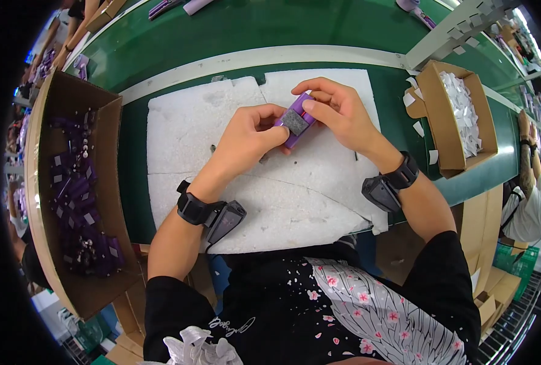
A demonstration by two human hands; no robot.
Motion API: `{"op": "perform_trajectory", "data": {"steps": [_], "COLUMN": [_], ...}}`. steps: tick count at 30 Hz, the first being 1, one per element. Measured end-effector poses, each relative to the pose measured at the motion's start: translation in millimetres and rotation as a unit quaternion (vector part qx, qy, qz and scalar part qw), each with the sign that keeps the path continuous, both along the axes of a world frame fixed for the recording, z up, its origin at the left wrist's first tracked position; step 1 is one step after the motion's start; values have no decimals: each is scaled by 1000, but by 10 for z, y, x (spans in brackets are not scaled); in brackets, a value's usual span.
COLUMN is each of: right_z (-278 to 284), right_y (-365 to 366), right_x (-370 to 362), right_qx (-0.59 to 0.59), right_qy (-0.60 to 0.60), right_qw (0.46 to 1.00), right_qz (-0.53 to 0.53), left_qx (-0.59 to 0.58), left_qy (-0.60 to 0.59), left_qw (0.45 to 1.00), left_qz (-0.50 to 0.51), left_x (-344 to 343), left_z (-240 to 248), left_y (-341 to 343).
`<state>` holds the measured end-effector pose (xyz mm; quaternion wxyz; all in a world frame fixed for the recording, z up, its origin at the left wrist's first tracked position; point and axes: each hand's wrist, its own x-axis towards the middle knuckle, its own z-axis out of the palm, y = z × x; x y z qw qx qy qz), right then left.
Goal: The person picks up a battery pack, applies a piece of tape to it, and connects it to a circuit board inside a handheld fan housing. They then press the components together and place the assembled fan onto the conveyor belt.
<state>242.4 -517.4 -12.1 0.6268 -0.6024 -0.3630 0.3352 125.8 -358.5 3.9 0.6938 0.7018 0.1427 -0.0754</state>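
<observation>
Right now you hold the small purple block [297, 123] between both hands, just above the white foam sheet [295, 194] that covers the middle of the green desk [234, 30]. Your left hand [249, 137] comes at it from the lower left; its fingers [269, 115] are curled shut around the near end, with the thumb pressed beside the grey square pad [295, 121] on the block's face. Your right hand [337, 112] comes from the upper right, its fingers [316, 85] arched over the far end and closed on it, the thumb tip touching the edge next to the grey pad.

The block's long axis runs on a slant, from lower left up toward upper right, so each hand has one end of it and the grey pad sits in the gap between your two thumbs. Neither hand is clearly nearer: both touch the piece, and the pad lies about midway. The block's underside is hidden by your fingers, so you cannot tell whether it rests on the foam or hangs clear of it.

Off to your left stands an open cardboard box [69, 103] of more purple parts; to your right, well apart, a smaller carton [435, 115] of white slips.
</observation>
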Motion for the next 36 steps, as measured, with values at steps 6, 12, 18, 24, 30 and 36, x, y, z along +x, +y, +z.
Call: {"op": "perform_trajectory", "data": {"steps": [6, 12, 18, 24, 30, 36], "right_z": [15, 14, 23, 12, 28, 14], "right_y": [-4, -8, -15, -11, 1, -4], "right_x": [-4, 6, -6, 5, -1, 5], "right_qx": [1, -6, -13, -15, -15, -14], "right_qy": [-25, -27, -21, -21, -16, -21], "right_qw": [1000, 999, 1000, 1000, 1000, 1000], "right_qz": [13, 16, 13, 13, 14, 11], "left_qx": [-6, 1, 1, -5, 1, 4], "left_qy": [2, 7, 10, 3, 6, 3], "left_qw": [1000, 1000, 1000, 1000, 1000, 1000], "left_qz": [-4, -11, -10, 0, -3, -5], "left_x": [6, 10, -3, 4, 11, 14], "left_z": [8, 16, 8, -17, 23, 14], "left_y": [-4, -4, -9, -2, -7, -8]}}
